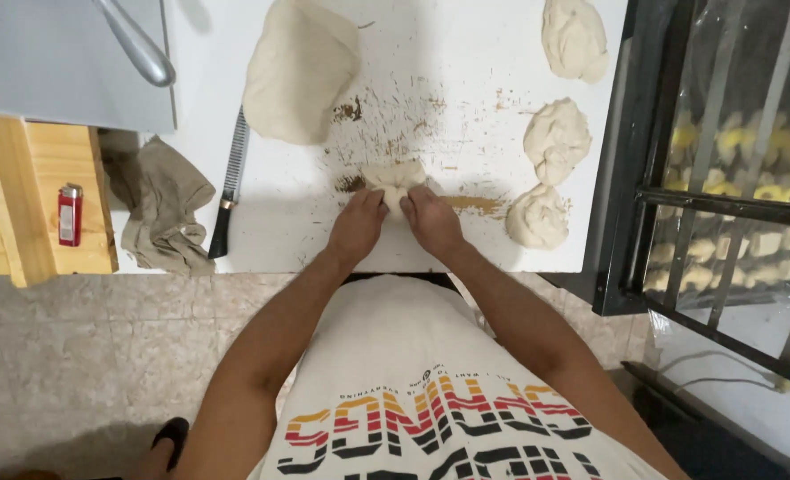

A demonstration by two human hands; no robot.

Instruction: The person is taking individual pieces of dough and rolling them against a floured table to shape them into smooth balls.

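We are pressing both hands around one small dough piece [395, 180] near the front middle of the white table [279, 240], the left hand [357, 227] cupping its left side and the right hand [432, 220] its right, fingers curled in close and touching the dough. To shape it well, we judge that we are best keeping even pressure from both sides and tucking the edges under so the surface is pulling smooth, while avoiding the brown crumbs scattered on the table around it. Counting what is lying about: one large dough mass [299, 71] at the back left, three shaped dough lumps [557, 140] down the right edge, one long knife [229, 187] at the left edge, one crumpled cloth [162, 206] beside it, and one red lighter [70, 214] on the wooden shelf [22, 178].
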